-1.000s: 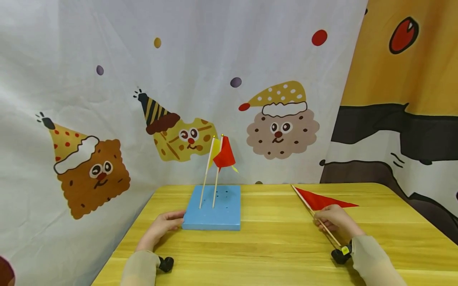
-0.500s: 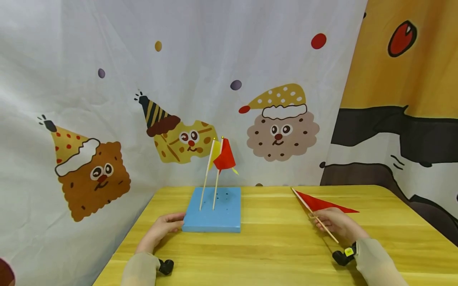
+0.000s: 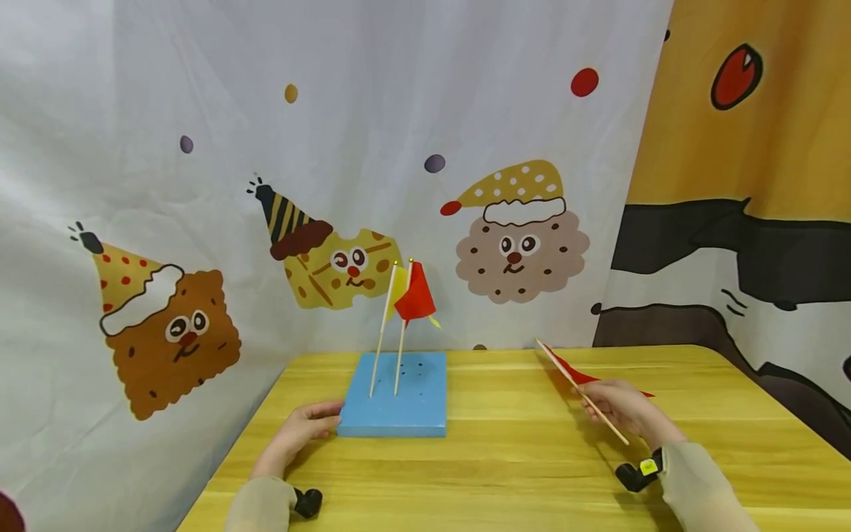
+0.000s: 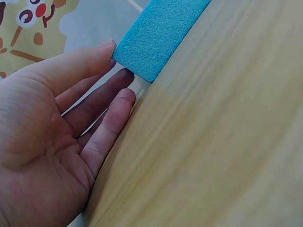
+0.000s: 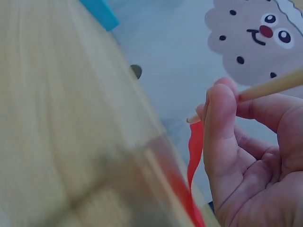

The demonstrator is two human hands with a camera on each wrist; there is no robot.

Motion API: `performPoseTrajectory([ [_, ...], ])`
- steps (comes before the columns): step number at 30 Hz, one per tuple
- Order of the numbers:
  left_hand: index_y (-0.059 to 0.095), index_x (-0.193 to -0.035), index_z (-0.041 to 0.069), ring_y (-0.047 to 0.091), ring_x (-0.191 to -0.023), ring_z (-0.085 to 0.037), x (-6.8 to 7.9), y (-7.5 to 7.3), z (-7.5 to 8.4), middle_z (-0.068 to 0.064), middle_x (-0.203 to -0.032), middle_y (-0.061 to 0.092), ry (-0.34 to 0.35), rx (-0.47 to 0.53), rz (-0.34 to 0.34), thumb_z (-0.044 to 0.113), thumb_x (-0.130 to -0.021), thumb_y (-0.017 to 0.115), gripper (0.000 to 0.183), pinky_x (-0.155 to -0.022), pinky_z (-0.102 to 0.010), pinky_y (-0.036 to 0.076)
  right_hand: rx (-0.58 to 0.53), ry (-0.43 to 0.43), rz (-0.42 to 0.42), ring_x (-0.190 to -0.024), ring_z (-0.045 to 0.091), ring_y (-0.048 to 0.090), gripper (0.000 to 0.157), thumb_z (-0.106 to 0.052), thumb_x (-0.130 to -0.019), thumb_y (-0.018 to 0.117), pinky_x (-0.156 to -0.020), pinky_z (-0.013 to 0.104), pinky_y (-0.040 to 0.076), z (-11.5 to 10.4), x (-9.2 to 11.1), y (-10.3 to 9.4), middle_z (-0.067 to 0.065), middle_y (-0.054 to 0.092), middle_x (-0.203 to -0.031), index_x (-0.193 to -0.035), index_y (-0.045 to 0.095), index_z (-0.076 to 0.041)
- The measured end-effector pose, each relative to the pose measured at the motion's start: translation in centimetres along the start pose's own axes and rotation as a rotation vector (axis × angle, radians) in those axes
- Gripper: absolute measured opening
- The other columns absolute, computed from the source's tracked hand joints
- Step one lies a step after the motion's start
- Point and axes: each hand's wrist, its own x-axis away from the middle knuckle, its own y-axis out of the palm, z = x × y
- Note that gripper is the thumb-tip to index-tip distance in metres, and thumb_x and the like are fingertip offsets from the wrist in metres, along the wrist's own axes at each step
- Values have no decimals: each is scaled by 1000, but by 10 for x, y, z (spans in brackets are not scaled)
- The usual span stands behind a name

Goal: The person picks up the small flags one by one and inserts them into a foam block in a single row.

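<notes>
A blue foam block [image 3: 415, 414] with small holes in its top lies on the table. Two flags on thin sticks stand in it, slightly tilted: a yellow flag [image 3: 395, 294] and a red flag [image 3: 417, 295] partly covering it. My left hand [image 3: 299, 434] touches the block's left side, its fingers loosely extended; in the left wrist view the thumb meets a corner of the foam [image 4: 158, 40]. Off to the right, my right hand [image 3: 625, 408] pinches the stick of another red flag [image 3: 564, 367] between thumb and fingers. Part of its cloth is behind the hand.
The wooden table [image 3: 505, 465] ends at a printed curtain [image 3: 372, 148] close behind the block. A wide stretch of tabletop separates the block from my right hand. Each wrist wears a small black camera, the right one [image 3: 636, 476] with a yellow label.
The right hand has lifted the red flag a little off the table and turned it, so its cloth shows narrower. The left hand stays at the block. The head view has tilted up slightly.
</notes>
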Motion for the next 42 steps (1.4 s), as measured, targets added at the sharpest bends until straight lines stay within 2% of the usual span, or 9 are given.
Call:
performPoseTrajectory([
  [4,55,-136,-1,60,-110,-23,0,1,-3,-18,-136,54,-2,7,0,24,-93,67,51,-83,-34,52,-24,-27,-15,-65,6,62,23,-14,-103,48,-62,20,54,-8,4,1,2,65,-81,-106,69,-5],
  [8,55,-136,-1,59,-110,-23,0,0,-2,-18,-136,54,13,-5,6,25,-93,67,51,-84,-34,52,-59,-68,-26,-64,5,61,31,-12,-104,45,-61,20,54,-19,7,0,-1,66,-79,-95,75,-18],
  [23,55,-136,0,57,-115,-28,0,2,-2,-18,-137,54,10,1,19,24,-93,68,51,-85,-36,52,-146,-158,21,-64,9,60,28,-12,-104,47,-61,22,55,-65,11,8,3,64,-81,-95,73,-15],
  [35,56,-136,1,56,-116,-29,-2,0,-4,-18,-137,53,9,-6,3,25,-93,68,51,-86,-36,51,-162,-193,48,-65,10,62,27,-13,-103,49,-62,24,56,-73,19,17,3,65,-81,-96,74,-18],
  [42,55,-136,-1,57,-115,-27,-1,-1,-5,-19,-137,54,18,-10,3,25,-93,67,51,-84,-35,52,-185,-255,95,-76,12,66,24,-14,-103,51,-68,27,56,-78,16,30,0,68,-88,-99,74,-19],
])
